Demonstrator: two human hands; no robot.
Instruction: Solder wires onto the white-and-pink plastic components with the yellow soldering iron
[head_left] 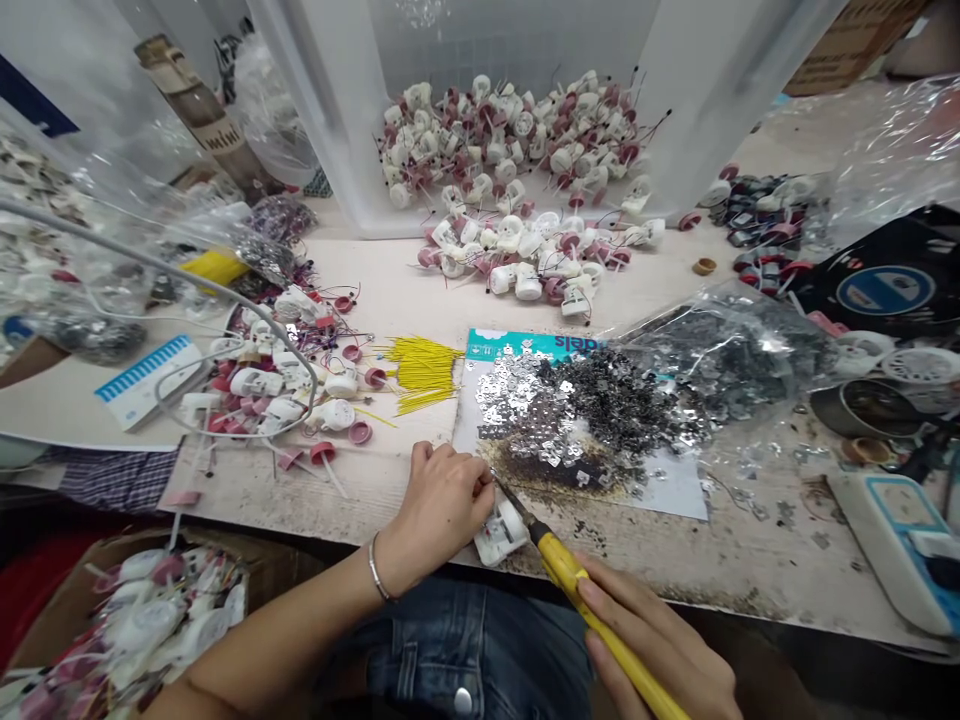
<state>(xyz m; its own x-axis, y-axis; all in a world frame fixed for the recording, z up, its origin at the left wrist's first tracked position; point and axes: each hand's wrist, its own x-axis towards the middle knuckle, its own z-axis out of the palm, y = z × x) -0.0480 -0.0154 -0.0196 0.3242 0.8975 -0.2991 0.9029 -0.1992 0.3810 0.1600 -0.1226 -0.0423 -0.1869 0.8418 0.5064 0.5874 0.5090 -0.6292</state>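
My right hand (649, 635) grips a yellow-handled soldering iron (566, 575), its thin dark tip slanting up and left toward the fingertips of my left hand. My left hand (442, 505) is closed at the table's front edge, thumb and fingers pinched together; whatever is between them is too small or hidden to make out. Just below those fingertips sits a white plastic housing (501, 535), partly covered by the hand. Beyond the iron's tip, a pile of small metal plates (600, 400) covers a sheet of paper (679, 490) with a brown-stained patch.
Yellow wires (424, 373) lie in a bundle left of the paper. White and pink parts (289, 385) are heaped farther left, near a bent grey cable (247, 295). A translucent bin (330, 130) of similar parts stands at the back. A plastic bag (750, 350) lies right.
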